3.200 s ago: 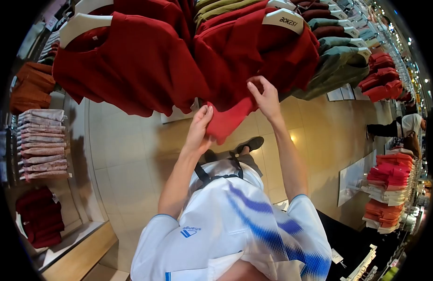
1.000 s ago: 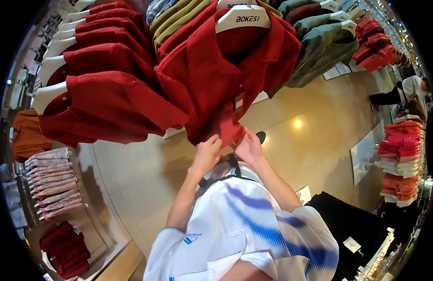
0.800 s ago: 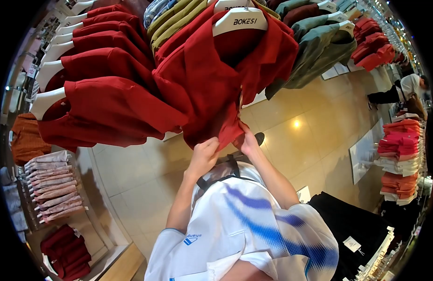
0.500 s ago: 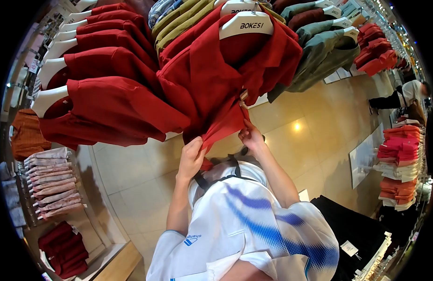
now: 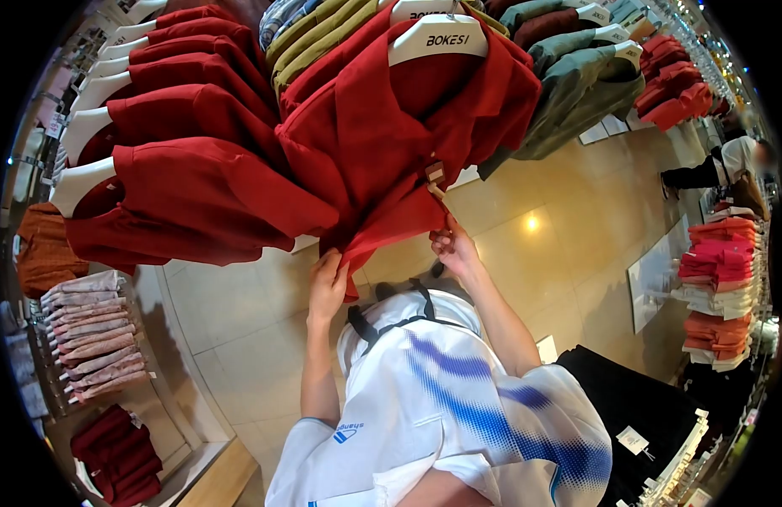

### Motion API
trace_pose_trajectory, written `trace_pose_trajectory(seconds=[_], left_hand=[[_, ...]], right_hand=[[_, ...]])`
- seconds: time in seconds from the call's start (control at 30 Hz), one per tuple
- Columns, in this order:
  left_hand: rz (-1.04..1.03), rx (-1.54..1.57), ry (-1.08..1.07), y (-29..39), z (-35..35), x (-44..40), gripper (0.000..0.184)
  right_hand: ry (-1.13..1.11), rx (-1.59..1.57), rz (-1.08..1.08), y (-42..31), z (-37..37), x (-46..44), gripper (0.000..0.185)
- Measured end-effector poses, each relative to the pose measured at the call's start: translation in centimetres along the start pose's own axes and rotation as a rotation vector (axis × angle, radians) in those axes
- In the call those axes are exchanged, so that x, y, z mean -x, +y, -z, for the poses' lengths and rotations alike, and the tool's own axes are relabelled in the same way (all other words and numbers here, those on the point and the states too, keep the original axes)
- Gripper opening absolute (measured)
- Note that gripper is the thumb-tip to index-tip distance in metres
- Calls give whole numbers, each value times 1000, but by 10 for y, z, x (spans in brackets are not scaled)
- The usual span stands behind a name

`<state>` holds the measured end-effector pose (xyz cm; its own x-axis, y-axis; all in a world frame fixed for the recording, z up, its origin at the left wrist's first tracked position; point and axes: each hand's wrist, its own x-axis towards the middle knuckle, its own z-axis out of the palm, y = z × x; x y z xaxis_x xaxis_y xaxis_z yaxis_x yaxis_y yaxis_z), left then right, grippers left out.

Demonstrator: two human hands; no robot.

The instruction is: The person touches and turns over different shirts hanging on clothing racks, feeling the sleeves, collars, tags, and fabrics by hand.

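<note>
A red collared shirt [image 5: 366, 127] hangs in front of me on a white hanger [image 5: 439, 40] marked BOKESI. My left hand [image 5: 327, 286] pinches its lower hem at the left. At the right, my right hand [image 5: 455, 249] has its fingers closed on the shirt's front edge. Between the two hands the hem [image 5: 391, 237] is pulled out toward me. A small tag [image 5: 435, 173] hangs at the shirt's front, just above my right hand.
More red garments [image 5: 213, 186] hang at the left, with mustard ones [image 5: 323, 38] behind and grey-green shirts [image 5: 585, 97] to the right. Folded-looking pink clothes [image 5: 716, 258] line the right side. Black trousers [image 5: 628, 422] lie at lower right. A person [image 5: 733, 165] bends at the far right.
My left hand has moved left and slightly down with the hem, so the cloth is spread wider. My right hand has stayed nearly in place, still on the shirt edge.
</note>
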<state>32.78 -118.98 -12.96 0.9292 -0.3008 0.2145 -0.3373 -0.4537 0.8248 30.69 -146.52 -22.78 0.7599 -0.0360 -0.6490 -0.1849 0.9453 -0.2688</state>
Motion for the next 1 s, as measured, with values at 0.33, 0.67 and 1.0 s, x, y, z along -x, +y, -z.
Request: trace_pose_trajectory(seconds=[0.33,0.67,1.0], left_hand=[[-71,-17,87,9,-1,-6,6],[-64,54,26,21,-3,-10,8],[-17,69,-30,18,-24,-16,11]], right_hand=[[28,157,-151,1,11,-3,24],[-19,58,-165,-12,25,-9,22],[109,145,-35,-13,43,-7,11]])
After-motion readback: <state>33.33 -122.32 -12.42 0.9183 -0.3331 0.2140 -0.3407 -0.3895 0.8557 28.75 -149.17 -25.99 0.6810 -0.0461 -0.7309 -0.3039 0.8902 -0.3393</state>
